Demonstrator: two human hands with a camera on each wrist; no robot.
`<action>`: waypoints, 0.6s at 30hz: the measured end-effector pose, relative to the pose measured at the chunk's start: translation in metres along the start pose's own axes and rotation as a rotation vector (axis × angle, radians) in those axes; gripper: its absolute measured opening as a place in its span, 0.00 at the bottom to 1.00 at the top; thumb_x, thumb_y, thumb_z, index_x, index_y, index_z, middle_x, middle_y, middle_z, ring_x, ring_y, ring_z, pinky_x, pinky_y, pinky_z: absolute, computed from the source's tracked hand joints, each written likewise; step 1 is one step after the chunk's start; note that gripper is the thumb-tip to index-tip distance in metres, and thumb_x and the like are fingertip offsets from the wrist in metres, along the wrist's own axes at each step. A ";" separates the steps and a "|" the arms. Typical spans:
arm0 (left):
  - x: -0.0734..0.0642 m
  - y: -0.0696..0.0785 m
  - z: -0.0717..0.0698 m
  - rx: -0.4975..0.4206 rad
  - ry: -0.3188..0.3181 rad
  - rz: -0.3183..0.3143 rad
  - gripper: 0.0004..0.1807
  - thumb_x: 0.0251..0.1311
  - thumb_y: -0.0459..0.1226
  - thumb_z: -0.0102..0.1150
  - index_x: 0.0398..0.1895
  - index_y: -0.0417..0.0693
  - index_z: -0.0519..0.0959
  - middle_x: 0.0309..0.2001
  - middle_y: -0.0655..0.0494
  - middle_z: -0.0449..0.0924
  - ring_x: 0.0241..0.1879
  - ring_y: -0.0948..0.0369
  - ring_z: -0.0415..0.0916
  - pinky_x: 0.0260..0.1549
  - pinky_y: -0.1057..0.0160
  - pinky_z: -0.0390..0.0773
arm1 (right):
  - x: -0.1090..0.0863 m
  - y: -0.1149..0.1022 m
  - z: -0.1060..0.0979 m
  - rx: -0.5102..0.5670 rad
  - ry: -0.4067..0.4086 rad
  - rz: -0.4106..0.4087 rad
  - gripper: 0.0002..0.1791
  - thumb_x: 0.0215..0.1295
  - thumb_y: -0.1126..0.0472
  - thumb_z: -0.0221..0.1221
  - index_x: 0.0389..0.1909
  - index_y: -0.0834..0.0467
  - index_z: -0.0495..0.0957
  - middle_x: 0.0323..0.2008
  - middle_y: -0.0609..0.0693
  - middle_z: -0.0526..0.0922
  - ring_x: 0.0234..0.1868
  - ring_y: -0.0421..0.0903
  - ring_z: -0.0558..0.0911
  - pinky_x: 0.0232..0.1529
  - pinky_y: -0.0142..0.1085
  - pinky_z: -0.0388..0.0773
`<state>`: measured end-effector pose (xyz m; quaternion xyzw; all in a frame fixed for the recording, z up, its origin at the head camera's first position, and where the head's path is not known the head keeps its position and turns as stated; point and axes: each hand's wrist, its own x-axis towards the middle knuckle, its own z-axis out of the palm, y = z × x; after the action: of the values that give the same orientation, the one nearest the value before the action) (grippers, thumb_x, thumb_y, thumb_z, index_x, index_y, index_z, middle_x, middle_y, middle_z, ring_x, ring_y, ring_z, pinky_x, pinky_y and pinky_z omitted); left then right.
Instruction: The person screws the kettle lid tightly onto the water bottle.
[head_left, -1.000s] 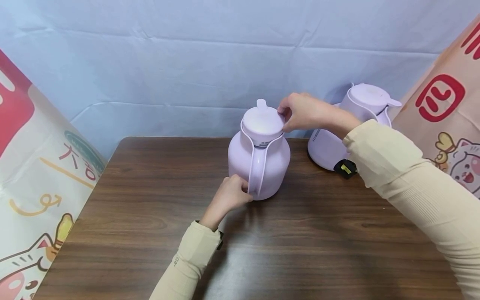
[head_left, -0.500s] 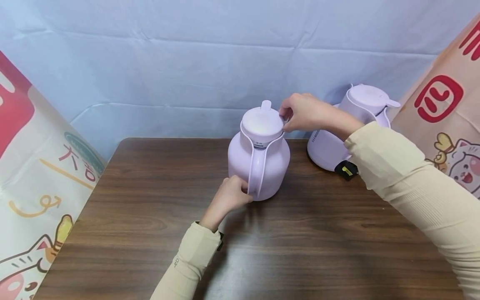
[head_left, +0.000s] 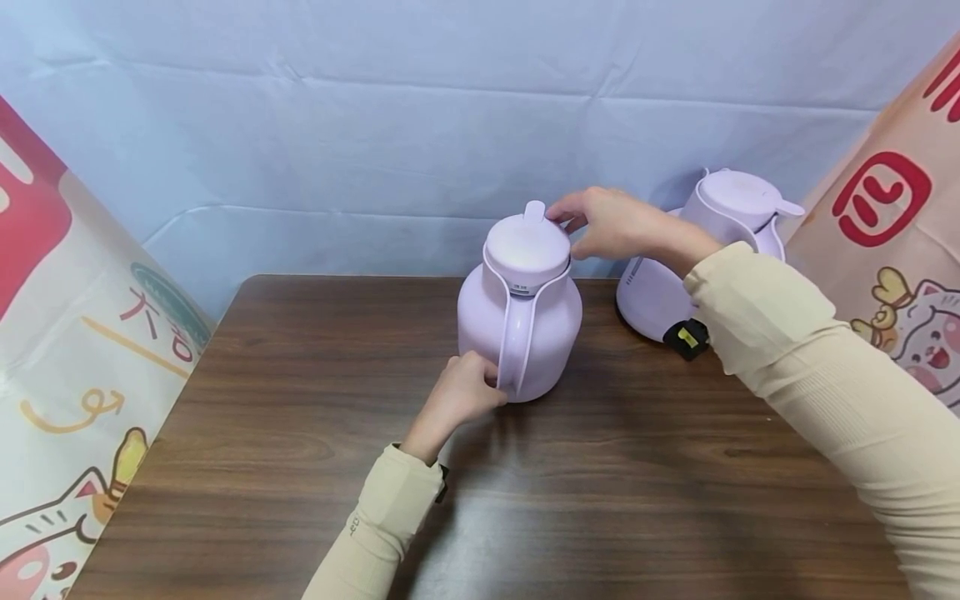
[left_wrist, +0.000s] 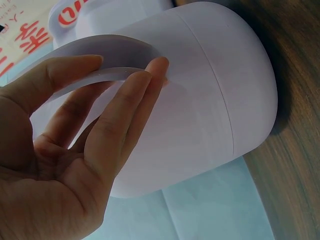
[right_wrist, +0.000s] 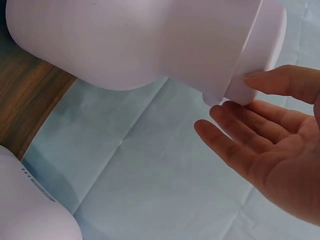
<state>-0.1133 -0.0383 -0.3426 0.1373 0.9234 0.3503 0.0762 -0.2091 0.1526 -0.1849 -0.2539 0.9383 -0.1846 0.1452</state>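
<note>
A pale lilac vacuum jug (head_left: pixel 480 312) stands upright on the brown wooden table, its handle toward me. Its round lid (head_left: pixel 527 246) sits in the neck, with a small tab (head_left: pixel 535 211) pointing to the back. My left hand (head_left: pixel 462 387) grips the lower part of the handle (left_wrist: pixel 117 74), thumb on one side and fingers on the other. At the lid's right edge is my right hand (head_left: pixel 603 221). Its thumb (right_wrist: pixel 280 80) presses the lid's side and its fingers (right_wrist: pixel 250 127) touch the rim by the tab, pinching it loosely.
Behind my right forearm a second lilac jug (head_left: pixel 738 196) stands at the table's back right. A black wrist strap piece (head_left: pixel 686 337) shows below that arm. Pale blue cloth (head_left: pixel 337 150) hangs behind the table (head_left: pixel 315 400); printed cloths flank both sides.
The lid's tab has turned a little to the right, clockwise from above. My right fingers have shifted left along the rim toward the tab. The left hand keeps its hold on the handle.
</note>
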 end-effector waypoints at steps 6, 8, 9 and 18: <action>0.000 0.001 -0.001 -0.008 -0.003 0.000 0.18 0.37 0.31 0.60 0.03 0.51 0.63 0.07 0.64 0.56 0.17 0.62 0.56 0.14 0.68 0.57 | 0.002 0.003 0.002 0.027 0.003 -0.014 0.31 0.48 0.72 0.54 0.58 0.67 0.66 0.53 0.62 0.73 0.54 0.56 0.72 0.49 0.47 0.69; 0.000 0.001 -0.001 -0.010 -0.003 -0.001 0.18 0.37 0.31 0.60 0.03 0.50 0.63 0.07 0.64 0.56 0.17 0.62 0.56 0.14 0.68 0.57 | 0.002 0.002 0.002 0.033 0.009 -0.017 0.30 0.48 0.72 0.53 0.57 0.68 0.67 0.52 0.63 0.74 0.54 0.56 0.72 0.49 0.47 0.69; 0.000 0.001 -0.001 -0.009 -0.004 -0.001 0.18 0.37 0.31 0.60 0.03 0.50 0.63 0.07 0.64 0.56 0.17 0.62 0.56 0.14 0.68 0.57 | 0.002 0.002 0.002 0.031 0.012 -0.018 0.30 0.48 0.72 0.53 0.57 0.68 0.67 0.52 0.63 0.74 0.53 0.56 0.73 0.50 0.46 0.69; 0.001 0.000 -0.002 0.001 -0.004 0.006 0.19 0.37 0.30 0.59 0.02 0.51 0.62 0.07 0.64 0.54 0.16 0.62 0.55 0.13 0.69 0.56 | 0.000 -0.004 0.003 -0.043 0.035 -0.004 0.23 0.48 0.69 0.56 0.50 0.69 0.71 0.47 0.64 0.75 0.49 0.57 0.74 0.51 0.47 0.67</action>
<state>-0.1150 -0.0389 -0.3416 0.1405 0.9231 0.3496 0.0768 -0.2062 0.1490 -0.1859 -0.2555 0.9439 -0.1691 0.1230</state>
